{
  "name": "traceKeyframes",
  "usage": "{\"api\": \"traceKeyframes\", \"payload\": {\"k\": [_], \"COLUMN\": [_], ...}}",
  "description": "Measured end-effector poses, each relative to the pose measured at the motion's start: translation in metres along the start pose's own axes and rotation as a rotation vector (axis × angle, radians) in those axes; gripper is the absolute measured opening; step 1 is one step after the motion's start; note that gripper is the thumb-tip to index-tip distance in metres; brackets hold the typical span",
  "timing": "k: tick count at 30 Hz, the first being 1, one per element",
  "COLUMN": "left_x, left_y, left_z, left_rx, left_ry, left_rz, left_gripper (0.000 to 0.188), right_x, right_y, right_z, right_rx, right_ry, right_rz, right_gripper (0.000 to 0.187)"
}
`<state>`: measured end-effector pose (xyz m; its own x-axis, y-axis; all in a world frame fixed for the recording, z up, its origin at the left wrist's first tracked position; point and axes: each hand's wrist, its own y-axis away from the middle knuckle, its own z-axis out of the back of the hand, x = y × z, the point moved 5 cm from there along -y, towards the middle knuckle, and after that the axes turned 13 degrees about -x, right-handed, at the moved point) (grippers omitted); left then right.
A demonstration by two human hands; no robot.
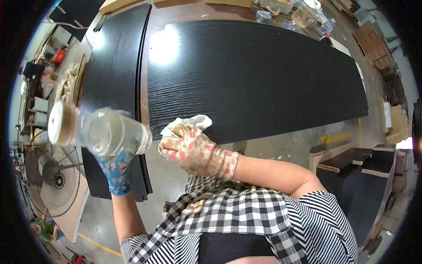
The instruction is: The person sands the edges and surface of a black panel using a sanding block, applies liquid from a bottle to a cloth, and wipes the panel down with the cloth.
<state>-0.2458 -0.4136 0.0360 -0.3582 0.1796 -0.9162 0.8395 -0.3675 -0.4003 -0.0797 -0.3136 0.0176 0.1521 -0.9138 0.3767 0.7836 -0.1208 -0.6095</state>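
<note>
My left hand (pixel 116 169), in a blue flowered glove, is closed round a clear plastic bottle (pixel 115 132). The bottle lies tipped on its side, its white cap (pixel 60 123) toward the left, and is slightly smeared by motion. Pale liquid seems to be inside. My right hand (pixel 195 149), in a cream glove with pink spots, grips a crumpled white cloth (pixel 200 121). That hand is at the near edge of a wide black wood-grain panel (pixel 255 75); whether the cloth touches it I cannot tell. Beneath the bottle runs a stack of narrower black panels (pixel 115 61).
A large standing fan (pixel 55 174) is at the left. Clear bottles and a jug (pixel 303 16) stand beyond the panel at the far right. More black boards (pixel 351 176) are piled at the near right. Other people (pixel 44 229) are in the left background.
</note>
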Motion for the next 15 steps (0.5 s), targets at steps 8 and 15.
{"api": "traceKeyframes", "payload": {"k": [8, 15], "left_x": [-0.024, -0.01], "left_y": [0.012, 0.042], "left_z": [-0.013, -0.031], "left_rx": [0.139, 0.278], "left_ry": [0.093, 0.308], "left_rz": [0.027, 0.481], "left_gripper": [0.084, 0.085], "right_x": [-0.084, -0.154], "right_y": [0.164, 0.265], "right_z": [0.143, 0.324], "right_rx": [-0.376, -0.916], "right_ry": [0.425, 0.155], "right_rz": [-0.332, -1.025], "right_gripper": [0.027, 0.02]}}
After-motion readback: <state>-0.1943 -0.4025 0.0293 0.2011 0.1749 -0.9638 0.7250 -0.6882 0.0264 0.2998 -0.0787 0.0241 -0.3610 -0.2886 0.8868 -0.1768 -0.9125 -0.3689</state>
